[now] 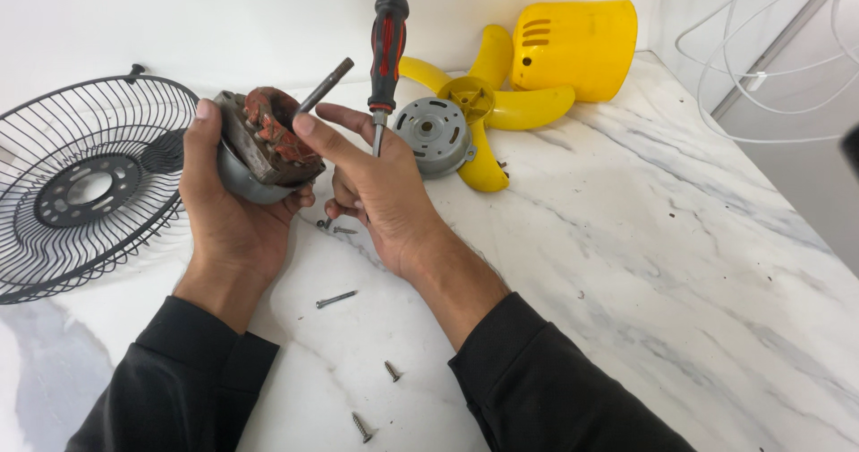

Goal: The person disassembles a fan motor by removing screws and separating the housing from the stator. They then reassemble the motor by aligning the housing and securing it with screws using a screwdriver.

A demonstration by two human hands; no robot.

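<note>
Fingers of the left hand (228,197) wrap a fan motor (264,143). Right hand (376,188) pinches its shaft (324,85), gripping a screwdriver (386,40).

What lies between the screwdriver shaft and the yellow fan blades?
The round grey metal motor cover lies flat between the screwdriver and the yellow fan blades, seen in the head view.

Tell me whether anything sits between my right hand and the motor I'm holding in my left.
Nothing visible does. The right hand already has its fingertips on the motor, which the left hand grips from below. The screwdriver, held upright in the right hand, stands on the far side, clear of the contact.
</note>
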